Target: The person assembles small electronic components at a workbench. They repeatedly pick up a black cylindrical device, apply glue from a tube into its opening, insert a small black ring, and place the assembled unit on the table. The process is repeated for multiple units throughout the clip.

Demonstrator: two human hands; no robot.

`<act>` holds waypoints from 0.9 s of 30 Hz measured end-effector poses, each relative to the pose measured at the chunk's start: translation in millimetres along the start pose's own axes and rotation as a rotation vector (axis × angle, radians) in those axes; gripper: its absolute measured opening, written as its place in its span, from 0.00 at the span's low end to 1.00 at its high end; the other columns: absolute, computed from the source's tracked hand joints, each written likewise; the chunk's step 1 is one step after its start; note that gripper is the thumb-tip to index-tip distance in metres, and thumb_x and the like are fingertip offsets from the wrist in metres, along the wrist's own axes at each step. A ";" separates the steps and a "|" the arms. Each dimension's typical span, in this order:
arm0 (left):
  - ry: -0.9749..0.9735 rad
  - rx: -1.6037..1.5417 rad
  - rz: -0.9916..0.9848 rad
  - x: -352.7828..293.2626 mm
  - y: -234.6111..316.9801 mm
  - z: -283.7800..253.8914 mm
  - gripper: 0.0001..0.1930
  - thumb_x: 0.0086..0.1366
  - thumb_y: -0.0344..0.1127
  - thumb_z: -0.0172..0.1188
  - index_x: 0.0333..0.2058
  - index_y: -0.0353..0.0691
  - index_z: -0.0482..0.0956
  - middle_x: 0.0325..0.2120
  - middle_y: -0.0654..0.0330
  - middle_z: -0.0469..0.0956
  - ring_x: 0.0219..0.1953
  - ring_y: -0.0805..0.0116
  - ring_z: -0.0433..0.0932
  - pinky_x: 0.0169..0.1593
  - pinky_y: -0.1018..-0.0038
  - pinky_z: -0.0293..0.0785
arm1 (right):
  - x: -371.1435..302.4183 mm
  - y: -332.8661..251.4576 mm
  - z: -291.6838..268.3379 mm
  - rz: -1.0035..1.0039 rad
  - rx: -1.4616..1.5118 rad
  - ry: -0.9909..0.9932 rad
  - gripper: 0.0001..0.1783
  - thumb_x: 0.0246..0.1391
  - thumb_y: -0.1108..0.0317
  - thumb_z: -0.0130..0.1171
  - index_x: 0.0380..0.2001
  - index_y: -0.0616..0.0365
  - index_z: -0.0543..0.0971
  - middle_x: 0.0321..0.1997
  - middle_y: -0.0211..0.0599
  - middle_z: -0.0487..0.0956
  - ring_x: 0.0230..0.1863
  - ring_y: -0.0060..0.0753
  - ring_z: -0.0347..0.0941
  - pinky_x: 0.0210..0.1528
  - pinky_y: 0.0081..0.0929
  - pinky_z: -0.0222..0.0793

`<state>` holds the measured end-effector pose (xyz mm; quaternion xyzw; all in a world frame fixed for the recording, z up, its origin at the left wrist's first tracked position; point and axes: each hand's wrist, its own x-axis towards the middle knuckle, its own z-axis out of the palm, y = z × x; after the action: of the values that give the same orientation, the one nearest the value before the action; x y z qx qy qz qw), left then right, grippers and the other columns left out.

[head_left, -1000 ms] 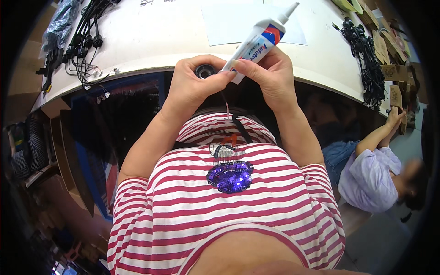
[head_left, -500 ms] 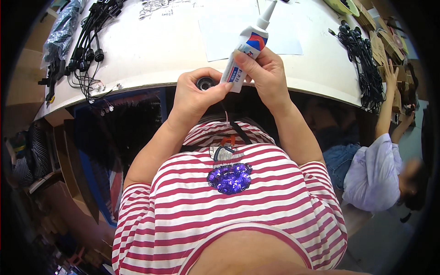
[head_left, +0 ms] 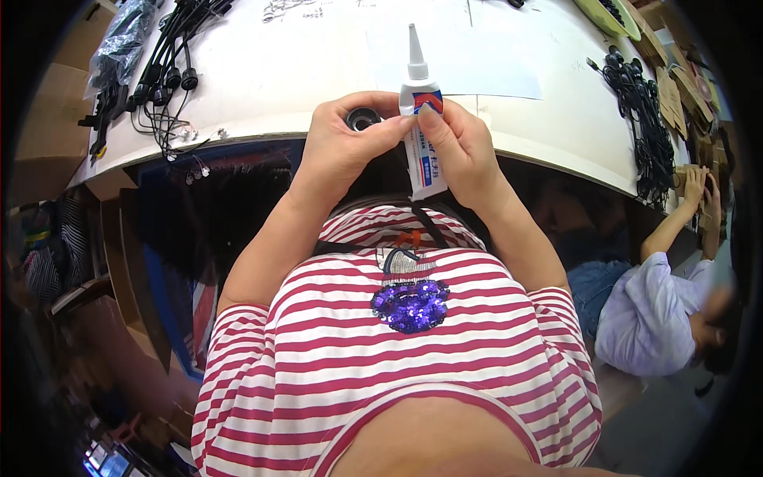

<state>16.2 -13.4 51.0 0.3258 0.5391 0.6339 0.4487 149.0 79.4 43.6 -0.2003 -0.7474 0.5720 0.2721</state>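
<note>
The right hand is gripping a white glue tube around its upper body, fingers curled closed on it, and is holding it nearly upright with the long tapered nozzle pointing away toward the white table — an attitude that is keeping the tip clear of both hands. The left hand is pressing in from the other side, its fingers wrapped tight around a small black round part and its thumb meeting the tube just below the cap shoulder; the two hands are touching, which looks like a way of steadying each other above the table's near edge. Both are working close to the chest, over the striped shirt, where the view is easiest. On the table to the left, a bundle of black cables is lying well apart, and another black cable bundle is resting along the right rim — both within reach. A sheet of pale paper is lying just beyond the nozzle. At the right, another person is reaching up toward the table edge.
</note>
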 end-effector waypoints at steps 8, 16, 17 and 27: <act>-0.009 0.013 -0.003 -0.5 -2.0 0.3 0.09 0.51 0.28 0.61 0.31 0.32 0.77 0.26 0.64 0.75 0.29 0.80 0.72 0.37 0.84 0.68 | 3.9 4.2 -3.5 -0.108 -0.115 0.028 0.13 0.57 0.62 0.48 0.27 0.61 0.72 0.18 0.39 0.73 0.19 0.29 0.69 0.22 0.24 0.62; -0.085 0.022 -0.019 4.3 -6.0 -4.0 0.08 0.52 0.28 0.61 0.30 0.30 0.78 0.26 0.61 0.77 0.30 0.79 0.73 0.35 0.84 0.70 | 2.1 14.2 1.1 -0.173 -0.179 0.131 0.14 0.54 0.59 0.53 0.27 0.61 0.74 0.16 0.36 0.72 0.17 0.26 0.69 0.19 0.21 0.62; -0.067 0.012 -0.023 4.3 -5.8 -2.6 0.08 0.51 0.28 0.61 0.30 0.30 0.78 0.26 0.61 0.77 0.30 0.79 0.73 0.36 0.83 0.70 | 2.5 14.7 0.4 -0.172 -0.161 0.120 0.14 0.54 0.59 0.54 0.26 0.61 0.74 0.16 0.35 0.72 0.16 0.25 0.68 0.18 0.21 0.61; -0.067 -0.061 -0.082 -3.4 -6.4 -1.4 0.08 0.49 0.27 0.61 0.29 0.32 0.78 0.25 0.62 0.76 0.29 0.78 0.73 0.37 0.82 0.69 | -2.9 18.0 2.8 -0.239 -0.120 0.105 0.16 0.54 0.62 0.53 0.18 0.61 0.71 0.12 0.33 0.66 0.13 0.20 0.60 0.14 0.19 0.55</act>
<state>17.7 -17.0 44.7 0.3106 0.5174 0.6197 0.5018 149.2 80.3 25.2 -0.1556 -0.7834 0.4787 0.3646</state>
